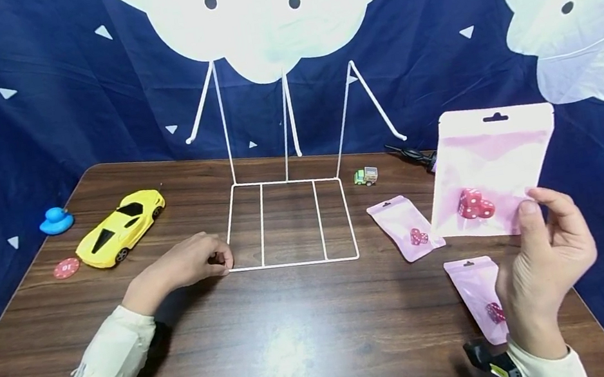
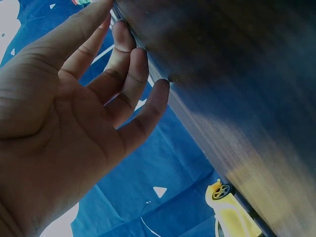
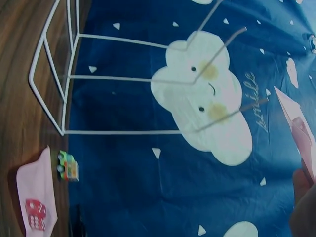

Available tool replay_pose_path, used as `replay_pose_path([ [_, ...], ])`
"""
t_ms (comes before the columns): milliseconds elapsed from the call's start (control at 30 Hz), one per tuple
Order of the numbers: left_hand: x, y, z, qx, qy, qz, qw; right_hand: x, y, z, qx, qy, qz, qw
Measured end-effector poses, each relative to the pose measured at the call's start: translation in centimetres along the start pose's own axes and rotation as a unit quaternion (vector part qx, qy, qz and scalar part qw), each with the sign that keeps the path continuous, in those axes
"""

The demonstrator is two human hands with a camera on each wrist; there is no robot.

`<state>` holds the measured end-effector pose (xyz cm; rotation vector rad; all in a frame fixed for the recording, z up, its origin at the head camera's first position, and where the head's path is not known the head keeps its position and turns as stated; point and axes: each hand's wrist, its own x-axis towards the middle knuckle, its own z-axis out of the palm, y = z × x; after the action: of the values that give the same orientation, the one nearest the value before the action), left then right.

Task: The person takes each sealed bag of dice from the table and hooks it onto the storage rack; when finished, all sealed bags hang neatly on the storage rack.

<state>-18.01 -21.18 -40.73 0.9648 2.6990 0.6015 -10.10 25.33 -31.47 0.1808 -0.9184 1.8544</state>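
Note:
A white wire rack [image 1: 297, 263] with three upright hooked arms stands mid-table. My left hand [image 1: 190, 262] pinches the front left corner of its base. In the left wrist view that hand [image 2: 74, 98] has its fingers bent near the tabletop, and the thumb tip is cut off. Raised at the right, my right hand [image 1: 552, 255] pinches the lower right edge of a pink pouch [image 1: 500, 165] with red dice showing and a hang slot at its top. Two similar pouches lie on the table, one pouch [image 1: 401, 226] beside the rack and another pouch [image 1: 476, 293] partly behind the right hand.
A yellow toy car [image 1: 123, 228], a blue rubber duck [image 1: 56, 221] and a red chip [image 1: 66, 269] are at the left. Behind the pouches are a small toy truck [image 1: 366, 176] and a black cord [image 1: 413, 156]. A blue curtain [image 1: 87, 84] borders the table.

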Motion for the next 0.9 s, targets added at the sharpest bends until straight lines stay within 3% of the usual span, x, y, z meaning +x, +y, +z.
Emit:
replay_pose_path([
  [500,0.0,0.0,0.1,0.006,0.004,-0.004,1.0,-2.5,1.4,1.8,0.058,-0.046,0.032,0.997],
  [900,0.0,-0.1,0.2,0.01,0.003,-0.005,0.9999,-3.9,2.3,2.6,0.052,-0.057,0.037,0.996],
])
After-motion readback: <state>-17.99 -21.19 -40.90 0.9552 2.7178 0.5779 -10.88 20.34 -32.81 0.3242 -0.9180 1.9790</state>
